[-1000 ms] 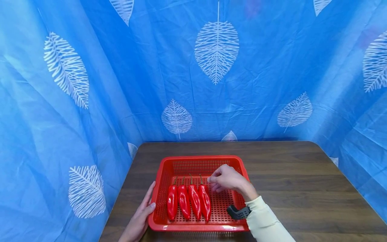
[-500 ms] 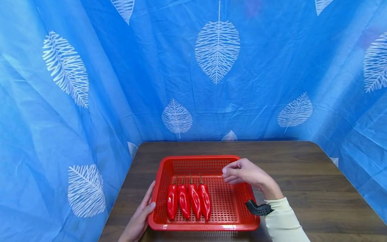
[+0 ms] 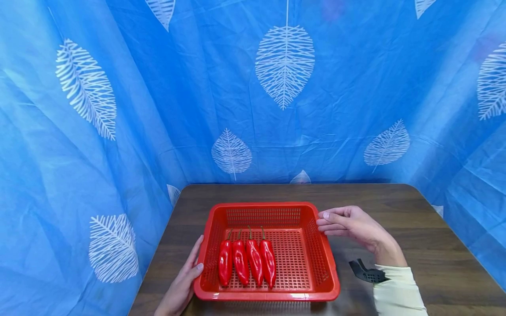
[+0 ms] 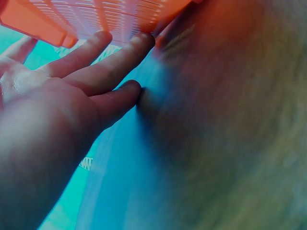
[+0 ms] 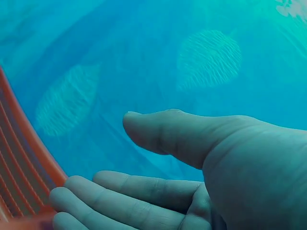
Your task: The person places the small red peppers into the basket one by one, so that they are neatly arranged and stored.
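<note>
A red plastic basket (image 3: 269, 296) with slotted walls sits on the table, several glossy red chili peppers (image 3: 254, 263) lying side by side in its left half, stems pointing away. At its left side is my left hand (image 3: 182, 281), thumb at the rim; the left wrist view shows that hand's (image 4: 72, 96) fingers stretched along the basket's outer wall. My right hand (image 3: 361, 226) holds nothing and is just outside the right rim, fingertips close to it. Its fingers lie straight in the right wrist view, with the thumb raised apart from them.
The dark wood table (image 3: 415, 245) extends to the right of the basket. Behind and at both sides hangs a blue curtain (image 3: 178, 109) with white leaf prints. A black strap-like device (image 3: 367, 272) is at my right wrist, by a pale sleeve (image 3: 397, 289).
My right hand has moved right, from above the basket beside the peppers to outside its right rim, and its fingers have straightened. The left hand, basket and peppers stay in place.
</note>
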`<state>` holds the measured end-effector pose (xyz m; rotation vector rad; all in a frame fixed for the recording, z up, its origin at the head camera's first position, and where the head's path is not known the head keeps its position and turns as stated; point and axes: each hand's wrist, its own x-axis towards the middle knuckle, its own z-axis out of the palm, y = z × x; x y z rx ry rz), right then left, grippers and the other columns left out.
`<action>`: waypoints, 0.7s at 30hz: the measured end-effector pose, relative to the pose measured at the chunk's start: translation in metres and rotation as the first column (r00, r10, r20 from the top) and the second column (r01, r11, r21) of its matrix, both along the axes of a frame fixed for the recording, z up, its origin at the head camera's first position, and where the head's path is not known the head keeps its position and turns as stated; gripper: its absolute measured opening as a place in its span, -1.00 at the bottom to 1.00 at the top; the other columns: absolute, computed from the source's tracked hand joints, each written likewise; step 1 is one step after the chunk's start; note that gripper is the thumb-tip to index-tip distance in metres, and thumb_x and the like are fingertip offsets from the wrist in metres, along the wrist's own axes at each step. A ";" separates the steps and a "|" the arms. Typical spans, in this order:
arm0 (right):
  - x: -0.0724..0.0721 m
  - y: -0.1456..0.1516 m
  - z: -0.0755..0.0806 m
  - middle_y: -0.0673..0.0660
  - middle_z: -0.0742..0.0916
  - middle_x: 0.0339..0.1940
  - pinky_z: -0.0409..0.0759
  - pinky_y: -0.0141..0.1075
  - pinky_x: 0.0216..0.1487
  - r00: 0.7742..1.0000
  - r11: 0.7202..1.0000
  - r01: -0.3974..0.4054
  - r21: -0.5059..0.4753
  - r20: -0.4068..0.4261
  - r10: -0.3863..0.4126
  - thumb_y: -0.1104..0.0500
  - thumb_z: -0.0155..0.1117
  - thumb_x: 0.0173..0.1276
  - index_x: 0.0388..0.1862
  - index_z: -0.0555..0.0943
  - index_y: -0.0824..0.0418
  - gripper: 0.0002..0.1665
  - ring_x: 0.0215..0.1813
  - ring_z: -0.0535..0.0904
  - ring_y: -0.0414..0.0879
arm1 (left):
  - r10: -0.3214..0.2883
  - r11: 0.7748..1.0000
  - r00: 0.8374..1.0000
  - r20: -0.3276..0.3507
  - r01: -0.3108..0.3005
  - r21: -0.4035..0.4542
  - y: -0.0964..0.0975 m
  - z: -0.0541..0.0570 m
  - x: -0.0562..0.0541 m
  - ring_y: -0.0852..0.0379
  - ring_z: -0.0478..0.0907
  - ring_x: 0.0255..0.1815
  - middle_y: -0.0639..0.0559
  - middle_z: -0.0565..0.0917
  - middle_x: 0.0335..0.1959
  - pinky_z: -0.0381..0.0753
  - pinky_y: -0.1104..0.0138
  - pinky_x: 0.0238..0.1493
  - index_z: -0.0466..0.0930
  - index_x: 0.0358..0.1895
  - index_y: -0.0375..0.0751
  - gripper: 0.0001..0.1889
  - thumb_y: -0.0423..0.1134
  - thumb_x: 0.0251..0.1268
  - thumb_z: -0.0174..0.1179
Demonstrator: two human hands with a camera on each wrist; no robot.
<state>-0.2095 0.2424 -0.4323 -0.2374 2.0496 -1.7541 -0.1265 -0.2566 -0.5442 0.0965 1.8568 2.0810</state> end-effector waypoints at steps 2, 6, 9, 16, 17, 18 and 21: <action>0.002 0.009 -0.004 0.49 0.75 0.31 0.79 -0.04 0.25 1.000 1.000 0.008 -0.024 0.004 -0.008 0.08 0.22 0.74 0.54 0.36 0.66 -0.26 0.24 0.82 0.17 | 0.008 1.000 1.000 0.004 -0.008 -0.007 0.000 0.001 0.000 -0.45 -0.13 0.82 -0.14 -0.24 0.87 0.60 -0.06 0.50 -0.30 0.85 0.23 -0.15 -0.11 0.76 0.02; 0.006 0.025 -0.014 0.37 0.81 0.26 0.80 -0.08 0.23 0.999 0.999 0.032 -0.040 0.023 -0.031 0.10 0.18 0.76 0.53 0.37 0.67 -0.30 0.18 0.85 0.04 | 0.004 1.000 1.000 -0.007 -0.004 -0.003 0.001 0.001 0.001 -0.43 -0.14 0.82 -0.14 -0.24 0.87 0.61 0.01 0.50 -0.31 0.85 0.22 -0.16 -0.12 0.76 0.00; 0.009 0.035 -0.022 0.27 0.84 0.22 0.80 -0.09 0.23 0.998 0.999 0.039 -0.032 0.040 -0.038 0.09 0.15 0.78 0.52 0.40 0.65 -0.32 0.17 0.86 -0.02 | -0.005 1.000 1.000 -0.019 0.005 0.005 0.001 0.001 0.002 -0.42 -0.16 0.82 -0.14 -0.26 0.87 0.61 0.06 0.50 -0.33 0.85 0.21 -0.16 -0.13 0.77 -0.03; 0.015 0.052 -0.039 0.22 0.85 0.22 0.80 -0.09 0.24 0.993 0.997 0.074 -0.006 0.093 -0.073 0.04 0.15 0.78 0.51 0.45 0.59 -0.33 0.23 0.83 0.05 | 0.007 1.000 1.000 -0.019 -0.007 -0.010 0.001 0.002 0.002 -0.43 -0.16 0.82 -0.13 -0.25 0.87 0.56 -0.05 0.53 -0.30 0.85 0.22 -0.15 -0.13 0.75 0.01; 0.015 0.053 -0.041 0.21 0.85 0.21 0.79 -0.09 0.24 0.992 0.997 0.081 -0.007 0.101 -0.080 0.04 0.16 0.77 0.51 0.46 0.59 -0.33 0.23 0.83 0.05 | 0.008 1.000 1.000 -0.017 -0.008 -0.011 0.001 0.002 0.002 -0.43 -0.15 0.82 -0.13 -0.24 0.87 0.56 -0.06 0.53 -0.29 0.85 0.22 -0.15 -0.13 0.75 0.01; 0.016 0.055 -0.043 0.21 0.85 0.21 0.79 -0.09 0.25 0.991 0.996 0.084 -0.009 0.109 -0.082 0.04 0.17 0.77 0.51 0.45 0.59 -0.33 0.23 0.83 0.05 | 0.008 1.000 1.000 -0.016 -0.008 -0.010 0.001 0.002 0.002 -0.43 -0.15 0.82 -0.13 -0.25 0.87 0.55 -0.06 0.54 -0.29 0.85 0.22 -0.15 -0.13 0.75 0.01; 0.017 0.058 -0.048 0.22 0.85 0.20 0.79 -0.11 0.25 0.987 0.995 0.093 -0.031 0.134 -0.088 0.08 0.19 0.76 0.49 0.47 0.60 -0.35 0.24 0.83 0.05 | 0.006 1.000 1.000 -0.013 -0.006 -0.009 0.001 0.002 0.001 -0.43 -0.15 0.82 -0.13 -0.25 0.87 0.56 -0.06 0.53 -0.30 0.85 0.23 -0.15 -0.13 0.75 0.01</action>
